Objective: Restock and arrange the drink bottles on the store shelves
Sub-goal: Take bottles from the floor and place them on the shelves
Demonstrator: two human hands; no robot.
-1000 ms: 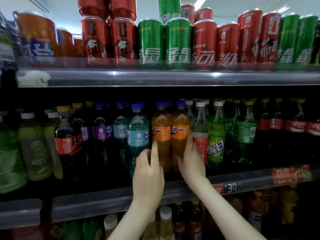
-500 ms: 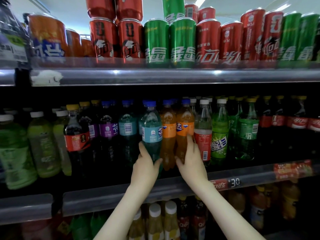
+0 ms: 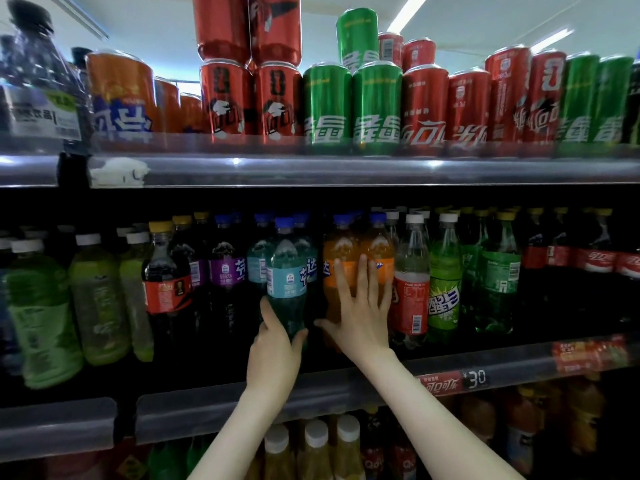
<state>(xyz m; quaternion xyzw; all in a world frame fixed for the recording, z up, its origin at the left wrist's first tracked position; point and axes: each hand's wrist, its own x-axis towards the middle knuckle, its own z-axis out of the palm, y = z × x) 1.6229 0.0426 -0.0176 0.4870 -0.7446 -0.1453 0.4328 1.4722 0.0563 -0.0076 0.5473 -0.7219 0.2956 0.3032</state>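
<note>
Head cam: fingers of the left hand (image 3: pixel 275 353) curl round the bottom of the teal bottle (image 3: pixel 286 289), right hand (image 3: pixel 360 323) at its 3 o'clock lies flat-fingered on two orange bottles (image 3: pixel 341 252), all on the middle shelf (image 3: pixel 214 407), cans (image 3: pixel 327 105) at 12 o'clock.

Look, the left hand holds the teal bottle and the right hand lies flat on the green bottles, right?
Not quite. The head view shows the right hand lying flat on the orange bottles, not the green ones. The left hand does hold the teal bottle.
</note>
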